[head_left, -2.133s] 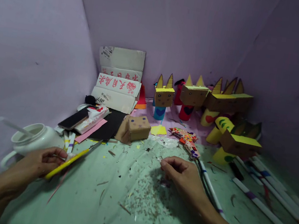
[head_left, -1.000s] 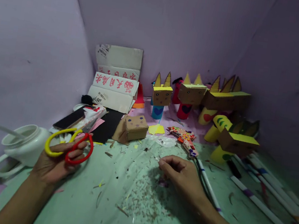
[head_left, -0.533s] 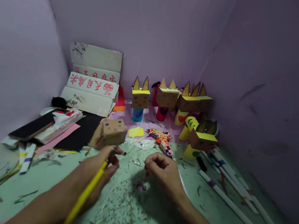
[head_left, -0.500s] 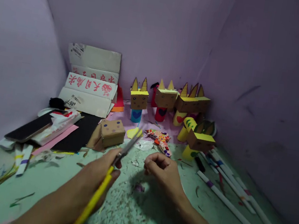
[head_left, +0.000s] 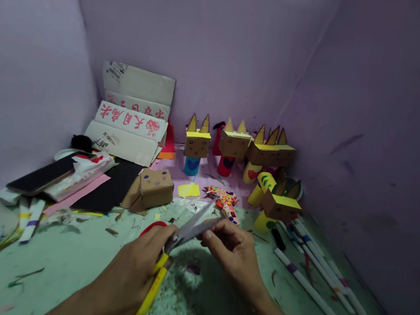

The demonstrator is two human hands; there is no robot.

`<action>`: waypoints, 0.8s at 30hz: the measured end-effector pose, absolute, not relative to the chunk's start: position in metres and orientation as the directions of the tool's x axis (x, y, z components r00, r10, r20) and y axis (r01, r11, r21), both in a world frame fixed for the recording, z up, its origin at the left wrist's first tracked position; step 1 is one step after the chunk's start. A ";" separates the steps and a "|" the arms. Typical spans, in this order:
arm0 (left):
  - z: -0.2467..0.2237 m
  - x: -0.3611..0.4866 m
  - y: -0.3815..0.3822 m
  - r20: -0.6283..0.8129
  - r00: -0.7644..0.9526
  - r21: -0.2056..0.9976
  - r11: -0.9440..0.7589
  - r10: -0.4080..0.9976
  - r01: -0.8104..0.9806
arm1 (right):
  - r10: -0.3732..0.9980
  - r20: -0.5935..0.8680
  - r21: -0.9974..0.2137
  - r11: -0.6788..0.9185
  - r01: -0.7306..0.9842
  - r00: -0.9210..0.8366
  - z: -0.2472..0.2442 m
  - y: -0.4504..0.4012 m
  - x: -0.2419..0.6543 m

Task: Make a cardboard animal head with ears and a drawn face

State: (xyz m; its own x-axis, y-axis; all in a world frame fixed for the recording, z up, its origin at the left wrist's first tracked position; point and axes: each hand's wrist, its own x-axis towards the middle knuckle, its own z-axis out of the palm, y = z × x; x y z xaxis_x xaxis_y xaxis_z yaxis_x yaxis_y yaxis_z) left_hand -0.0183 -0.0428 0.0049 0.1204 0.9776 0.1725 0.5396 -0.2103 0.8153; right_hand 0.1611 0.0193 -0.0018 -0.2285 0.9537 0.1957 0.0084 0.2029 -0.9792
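Pointing forward-right on a diagonal axis, scissors [head_left: 177,239] with parted blades sit clamped in the left hand [head_left: 135,262]; whether the right hand [head_left: 234,251] pinches anything, I cannot tell.

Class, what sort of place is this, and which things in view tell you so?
Most likely a craft table: the left hand holds open scissors, scraps litter the green tabletop, and cardboard figures with faces stand toward the back.

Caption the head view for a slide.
Left hand holds yellow-and-red-handled scissors, blades open beside the right hand, with box-headed cardboard figures standing behind.
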 end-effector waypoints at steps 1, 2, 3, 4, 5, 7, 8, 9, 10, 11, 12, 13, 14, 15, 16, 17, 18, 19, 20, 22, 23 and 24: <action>0.009 -0.018 -0.042 0.174 0.109 0.815 -0.205 0.979 0.542 | 0.956 0.171 -0.983 0.180 0.018 -0.239 -0.001 0.017 0.160; 0.013 -0.017 -0.042 0.168 0.072 0.833 -0.180 0.983 0.524 | 0.958 0.136 -0.989 0.147 0.025 -0.254 -0.001 0.015 0.158; 0.015 -0.016 -0.042 0.152 0.018 0.867 -0.142 0.988 0.477 | 0.956 0.095 -0.994 0.108 0.033 -0.276 -0.001 0.013 0.156; 0.016 -0.015 -0.043 0.124 -0.037 0.908 -0.099 0.992 0.406 | 0.954 0.055 -0.997 0.070 0.041 -0.294 -0.001 0.011 0.153; 0.016 -0.014 -0.043 0.090 -0.075 0.943 -0.060 0.993 0.326 | 0.952 0.019 -0.998 0.036 0.050 -0.307 -0.002 0.009 0.151; 0.012 -0.012 -0.044 0.021 -0.076 0.980 -0.006 0.997 0.201 | 0.950 -0.030 -0.998 -0.011 0.063 -0.311 -0.003 0.005 0.146; 0.010 -0.011 -0.044 0.003 -0.062 0.985 0.007 0.998 0.171 | 0.951 -0.040 -0.998 -0.021 0.065 -0.305 -0.004 0.004 0.144; 0.007 -0.010 -0.044 -0.005 -0.055 0.987 0.014 0.998 0.161 | 0.953 -0.044 -0.997 -0.025 0.067 -0.298 -0.005 0.004 0.142; 0.005 -0.009 -0.044 -0.008 -0.059 0.987 0.018 0.998 0.162 | 0.954 -0.046 -0.997 -0.027 0.067 -0.296 -0.006 0.003 0.141; 0.004 -0.008 -0.044 -0.007 -0.071 0.986 0.019 0.997 0.167 | 0.953 -0.048 -0.997 -0.028 0.070 -0.300 -0.006 0.003 0.141; 0.003 -0.007 -0.044 0.000 -0.084 0.985 0.014 0.996 0.174 | 0.952 -0.046 -0.997 -0.026 0.071 -0.304 -0.007 0.003 0.140; 0.002 -0.007 -0.043 0.008 -0.097 0.983 0.010 0.995 0.184 | 0.950 -0.043 -0.997 -0.022 0.070 -0.309 -0.008 0.003 0.140; 0.002 -0.007 -0.043 0.012 -0.103 0.981 0.008 0.995 0.194 | 0.948 -0.037 -0.998 -0.016 0.067 -0.315 -0.009 0.003 0.140; 0.003 -0.006 -0.043 0.012 -0.105 0.979 0.010 0.994 0.202 | 0.947 -0.030 -0.998 -0.010 0.064 -0.321 -0.009 0.002 0.140; 0.003 -0.006 -0.043 0.009 -0.101 0.978 0.012 0.995 0.206 | 0.945 -0.022 -0.998 -0.001 0.061 -0.327 -0.010 0.002 0.139; 0.004 -0.006 -0.043 0.006 -0.092 0.978 0.014 0.996 0.208 | 0.943 -0.014 -0.998 0.007 0.061 -0.332 -0.011 0.001 0.139; 0.004 -0.005 -0.043 0.004 -0.083 0.978 0.014 0.997 0.209 | 0.941 -0.009 -0.998 0.012 0.059 -0.339 -0.012 0.001 0.138; 0.005 -0.005 -0.043 0.003 -0.079 0.978 0.014 0.997 0.210 | 0.939 -0.006 -0.998 0.015 0.057 -0.345 -0.012 0.000 0.138; 0.005 -0.005 -0.044 0.006 -0.080 0.977 0.011 0.997 0.214 | 0.938 -0.004 -0.999 0.015 0.052 -0.348 -0.013 0.000 0.137; 0.005 -0.005 -0.044 0.012 -0.093 0.973 0.010 0.996 0.231 | 0.937 -0.001 -0.999 0.014 0.041 -0.350 -0.013 -0.001 0.137; 0.005 -0.005 -0.044 0.010 -0.105 0.971 0.015 0.994 0.239 | 0.936 -0.001 -0.999 0.012 0.035 -0.352 -0.013 -0.001 0.136; 0.006 -0.005 -0.044 0.010 -0.115 0.969 0.019 0.993 0.245 | 0.935 -0.006 -0.999 0.006 0.033 -0.354 -0.012 -0.001 0.136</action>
